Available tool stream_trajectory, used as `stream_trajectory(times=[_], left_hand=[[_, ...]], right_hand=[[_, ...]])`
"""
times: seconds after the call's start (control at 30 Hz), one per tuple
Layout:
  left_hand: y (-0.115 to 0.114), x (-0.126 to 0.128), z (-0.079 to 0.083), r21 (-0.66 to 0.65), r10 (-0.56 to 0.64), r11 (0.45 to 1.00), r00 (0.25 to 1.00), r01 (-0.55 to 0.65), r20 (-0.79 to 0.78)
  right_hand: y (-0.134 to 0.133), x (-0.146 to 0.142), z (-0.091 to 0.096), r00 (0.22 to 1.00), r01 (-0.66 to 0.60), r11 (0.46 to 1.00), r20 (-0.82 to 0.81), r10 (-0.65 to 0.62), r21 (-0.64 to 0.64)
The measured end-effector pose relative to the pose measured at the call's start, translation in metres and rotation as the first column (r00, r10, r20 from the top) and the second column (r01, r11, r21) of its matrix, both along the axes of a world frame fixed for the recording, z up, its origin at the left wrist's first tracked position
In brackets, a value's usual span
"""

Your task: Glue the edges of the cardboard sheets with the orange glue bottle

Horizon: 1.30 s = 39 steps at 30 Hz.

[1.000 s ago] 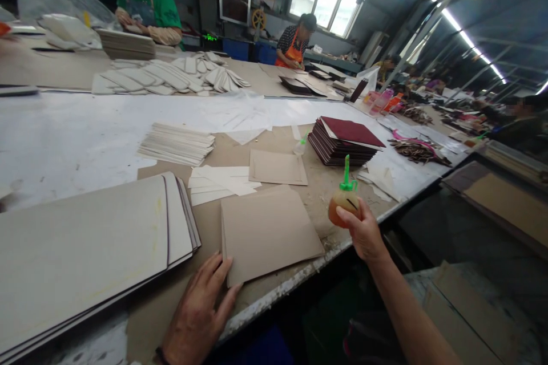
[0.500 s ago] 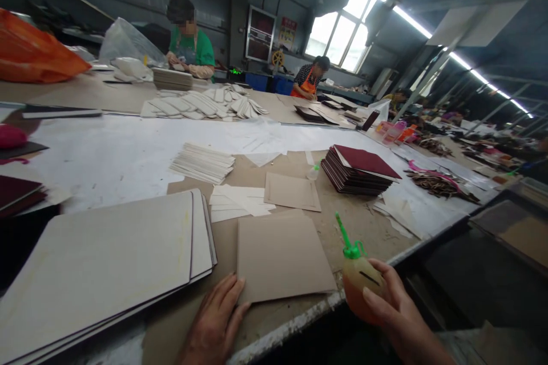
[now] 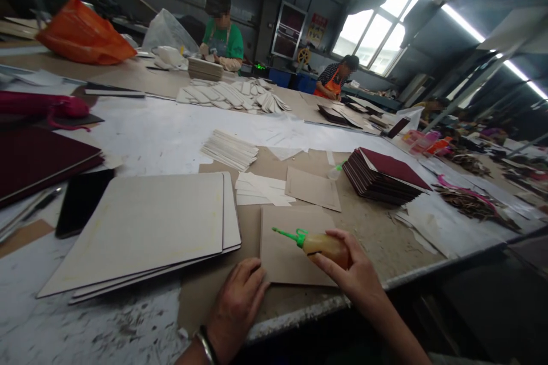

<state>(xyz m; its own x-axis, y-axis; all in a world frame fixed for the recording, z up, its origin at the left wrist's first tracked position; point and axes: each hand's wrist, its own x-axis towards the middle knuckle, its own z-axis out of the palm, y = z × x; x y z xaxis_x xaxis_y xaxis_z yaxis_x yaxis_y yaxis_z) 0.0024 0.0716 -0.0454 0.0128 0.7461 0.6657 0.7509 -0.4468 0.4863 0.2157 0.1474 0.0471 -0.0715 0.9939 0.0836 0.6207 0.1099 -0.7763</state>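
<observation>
My right hand [image 3: 353,271] grips a small amber glue bottle [image 3: 325,244] with a green nozzle, tipped sideways so the nozzle points left over a square brown cardboard sheet [image 3: 291,239] near the table's front edge. My left hand [image 3: 237,305] rests on the table with its fingers curled against the sheet's lower left corner, holding nothing. A stack of large grey boards [image 3: 145,228] lies just left of the sheet.
A pile of maroon covers [image 3: 383,174] sits at right, with loose white paper strips [image 3: 261,188], another brown card [image 3: 312,188] and a strip stack [image 3: 229,148] behind. A black phone [image 3: 83,199] and maroon board [image 3: 38,157] lie left. Two other people work at the far side.
My right hand has brought the glue bottle from upright beyond the table edge to lying sideways over the brown sheet. The view has swung left. My left hand stays at the sheet's corner.
</observation>
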Motion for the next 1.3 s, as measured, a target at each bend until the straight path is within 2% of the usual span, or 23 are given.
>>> stream_trajectory(times=[0.1,0.2,0.53,0.87,1.17,1.3], left_hand=[[0.000,0.000,-0.001,-0.036,-0.021,0.999,0.999,0.022,0.025],[0.000,0.000,-0.001,-0.074,-0.032,0.997,0.998,0.036,0.049],[0.003,0.000,0.002,-0.050,-0.015,0.999,0.998,0.018,0.056],[0.003,0.000,-0.002,-0.059,-0.007,0.998,0.998,0.011,0.065],[0.003,0.000,0.002,-0.052,-0.024,0.998,0.996,0.028,0.083],[0.003,0.001,-0.001,-0.051,-0.020,0.998,0.996,0.025,0.083]], right_hand=[[0.012,-0.003,-0.003,0.999,-0.003,0.998,0.047,0.000,0.061],[0.023,-0.005,-0.005,0.999,-0.015,0.998,0.052,0.012,0.066],[0.041,-0.021,-0.005,0.990,-0.051,0.994,0.135,0.037,0.101],[0.042,-0.020,0.007,0.978,-0.120,0.991,0.177,0.107,0.064],[0.053,-0.027,0.004,0.968,-0.166,0.974,0.214,0.130,0.156],[0.052,-0.025,0.008,0.953,-0.221,0.964,0.241,0.182,0.145]])
